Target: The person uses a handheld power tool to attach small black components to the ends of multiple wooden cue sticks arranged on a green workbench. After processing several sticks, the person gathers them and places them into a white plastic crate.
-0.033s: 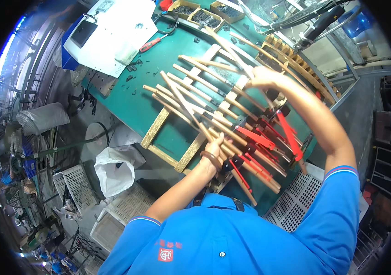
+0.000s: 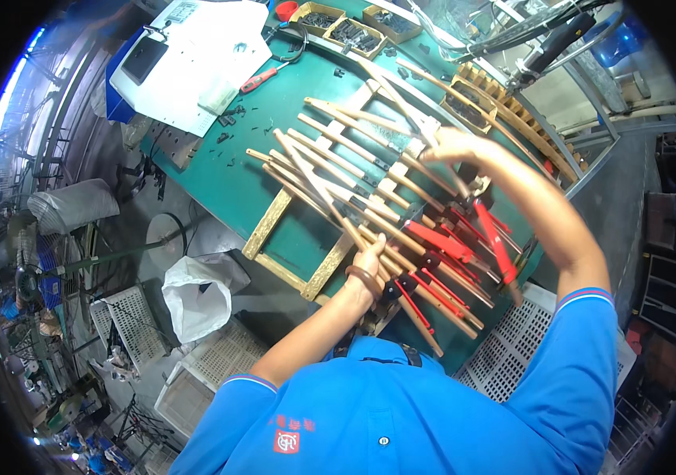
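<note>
My left hand [image 2: 368,264], with a brown bangle at its wrist, is closed round a light wooden rod [image 2: 306,170] slanting toward the far left. Farther off and to the right, my right hand [image 2: 449,146] has its fingers wrapped round another wooden rod [image 2: 397,99], which carries a long red part [image 2: 496,245] at its near end. Between and below the hands, several rods lie roughly side by side across a wooden frame [image 2: 268,226]. Black fittings and other red parts [image 2: 442,240] sit on their near right portions. The fingertips of my right hand are partly hidden.
The green-topped table [image 2: 219,170] carries boxes of small black parts [image 2: 354,36], a red-handled screwdriver [image 2: 259,79] and white papers [image 2: 203,55]. A slotted wooden rack [image 2: 512,119] stands at the right. White plastic crates [image 2: 504,348] and a white sack [image 2: 195,297] are below.
My right hand and its rod have shifted slightly, and the red part at the rod's near end has swung a little to the left. My left hand has barely moved.
</note>
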Tool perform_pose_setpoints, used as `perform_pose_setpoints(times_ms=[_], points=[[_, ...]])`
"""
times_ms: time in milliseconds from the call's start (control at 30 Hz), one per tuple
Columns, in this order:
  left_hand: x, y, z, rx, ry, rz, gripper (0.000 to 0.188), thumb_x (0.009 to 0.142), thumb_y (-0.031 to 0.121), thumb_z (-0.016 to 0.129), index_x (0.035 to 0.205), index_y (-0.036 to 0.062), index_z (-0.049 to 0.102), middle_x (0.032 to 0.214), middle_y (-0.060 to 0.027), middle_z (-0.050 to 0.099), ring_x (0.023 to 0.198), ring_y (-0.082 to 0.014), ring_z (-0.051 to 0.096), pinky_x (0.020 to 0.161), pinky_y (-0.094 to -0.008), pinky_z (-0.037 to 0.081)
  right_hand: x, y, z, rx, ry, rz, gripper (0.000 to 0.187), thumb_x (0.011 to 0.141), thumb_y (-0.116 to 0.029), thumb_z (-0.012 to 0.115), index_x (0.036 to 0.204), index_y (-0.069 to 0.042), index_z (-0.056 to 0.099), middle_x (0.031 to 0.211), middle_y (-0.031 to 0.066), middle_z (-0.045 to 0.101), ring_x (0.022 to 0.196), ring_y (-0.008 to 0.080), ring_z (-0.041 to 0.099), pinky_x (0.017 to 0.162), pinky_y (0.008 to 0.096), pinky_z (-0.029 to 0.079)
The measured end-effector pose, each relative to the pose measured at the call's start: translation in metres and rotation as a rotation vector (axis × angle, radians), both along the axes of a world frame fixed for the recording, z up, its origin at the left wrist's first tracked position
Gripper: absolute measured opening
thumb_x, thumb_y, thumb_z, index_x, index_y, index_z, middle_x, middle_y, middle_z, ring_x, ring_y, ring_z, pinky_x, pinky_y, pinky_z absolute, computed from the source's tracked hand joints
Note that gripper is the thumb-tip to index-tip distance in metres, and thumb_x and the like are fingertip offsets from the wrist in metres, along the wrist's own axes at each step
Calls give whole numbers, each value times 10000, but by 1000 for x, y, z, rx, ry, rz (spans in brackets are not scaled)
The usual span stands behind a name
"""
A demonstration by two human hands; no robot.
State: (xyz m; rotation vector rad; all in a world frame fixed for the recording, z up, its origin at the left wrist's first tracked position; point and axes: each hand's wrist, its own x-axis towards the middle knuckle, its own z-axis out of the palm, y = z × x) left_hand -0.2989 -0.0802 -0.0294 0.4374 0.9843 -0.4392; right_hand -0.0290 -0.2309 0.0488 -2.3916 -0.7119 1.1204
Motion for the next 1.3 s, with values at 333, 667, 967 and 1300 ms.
perform_pose_setpoints(times_ms=[333,667,967,1300], points=[[27,22,2,-377,-459,129,350,879,258,621,1169,82,533,1077,-108,619,1016,-253,594,915,-437,471,-68,12,-22,-24,-143,-209,566,704,-214,650,1216,-71,455,943,249,632,916,399,614,809,432,489],[33,-3,31,-216,-261,139,314,865,292,635,1074,63,584,1067,-113,634,985,-262,612,897,-438,484,-100,35,14,-42,-473,132,500,750,-283,685,1102,28,513,1027,240,604,948,360,604,837,415,481],[37,-3,-1,-291,-462,154,393,856,273,618,1176,60,534,1118,-154,611,1032,-312,595,940,-490,461,-42,10,-32,-11,569,126,500,692,-528,733,835,-53,667,642,42,609,508,137,542,445,265,405],[39,-9,83,-308,-588,93,399,870,296,585,1173,39,545,1144,-138,603,1073,-290,571,959,-470,448,-117,13,87,333,179,-51,556,724,-504,695,972,-16,597,853,93,631,787,177,605,668,309,492]])
